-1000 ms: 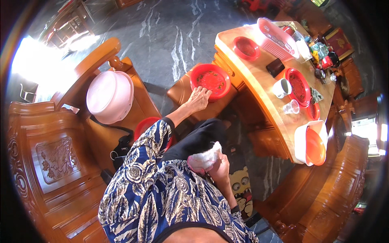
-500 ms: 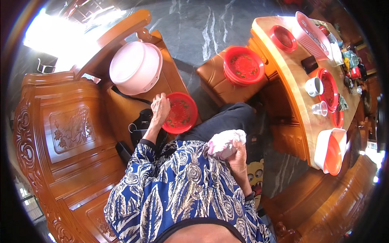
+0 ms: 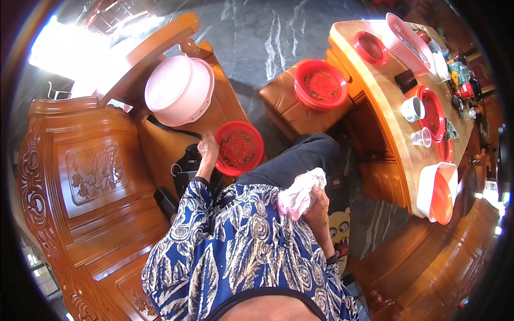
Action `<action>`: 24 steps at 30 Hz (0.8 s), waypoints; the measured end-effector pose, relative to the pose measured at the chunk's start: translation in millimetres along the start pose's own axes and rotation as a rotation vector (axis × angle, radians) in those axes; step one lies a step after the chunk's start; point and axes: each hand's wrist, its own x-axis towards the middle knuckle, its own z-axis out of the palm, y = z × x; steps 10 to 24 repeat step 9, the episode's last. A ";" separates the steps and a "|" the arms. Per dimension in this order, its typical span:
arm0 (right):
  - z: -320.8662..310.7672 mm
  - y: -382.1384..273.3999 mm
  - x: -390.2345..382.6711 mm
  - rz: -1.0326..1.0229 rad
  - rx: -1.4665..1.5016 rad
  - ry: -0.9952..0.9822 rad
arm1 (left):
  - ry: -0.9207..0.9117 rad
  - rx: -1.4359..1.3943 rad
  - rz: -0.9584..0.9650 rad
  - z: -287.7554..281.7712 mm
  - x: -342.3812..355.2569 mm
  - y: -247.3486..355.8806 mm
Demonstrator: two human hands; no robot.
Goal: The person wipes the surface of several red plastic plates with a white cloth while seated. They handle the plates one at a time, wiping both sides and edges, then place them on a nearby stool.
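Note:
My left hand (image 3: 209, 150) is closed at the left rim of a round red basin (image 3: 239, 145) with a green leafy pattern inside. The basin sits beside my left thigh, at the edge of the wooden seat. In my right hand (image 3: 318, 207) is a crumpled white and pink cloth (image 3: 301, 193), held above my lap. My fingers wrap round its right side, partly hidden by its folds.
A lidded pink tub (image 3: 179, 91) stands on the bench at left, a black bag (image 3: 187, 163) near my left wrist. Stacked red basins (image 3: 320, 85) sit on a brown stool (image 3: 284, 101). The table (image 3: 369, 80) at right carries cups, red dishes and a white container (image 3: 428, 187).
My left hand has slid down along the basin's rim, and the basin has shifted slightly right. The cloth has been turned and hangs looser in my right hand.

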 end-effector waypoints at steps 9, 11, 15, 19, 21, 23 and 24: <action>-1.9 1.1 -3.0 0.035 0.035 0.153 | 0.124 -0.029 -0.052 -39.6 -7.6 23.2; -1.9 1.1 -3.0 0.035 0.035 0.153 | 0.124 -0.029 -0.052 -39.6 -7.6 23.2; -1.9 1.1 -3.0 0.035 0.035 0.153 | 0.124 -0.029 -0.052 -39.6 -7.6 23.2; -1.9 1.1 -3.0 0.035 0.035 0.153 | 0.124 -0.029 -0.052 -39.6 -7.6 23.2; -1.9 1.1 -3.0 0.035 0.035 0.153 | 0.124 -0.029 -0.052 -39.6 -7.6 23.2; -1.9 1.1 -3.0 0.035 0.035 0.153 | 0.124 -0.029 -0.052 -39.6 -7.6 23.2; -1.9 1.1 -3.0 0.035 0.035 0.153 | 0.124 -0.029 -0.052 -39.6 -7.6 23.2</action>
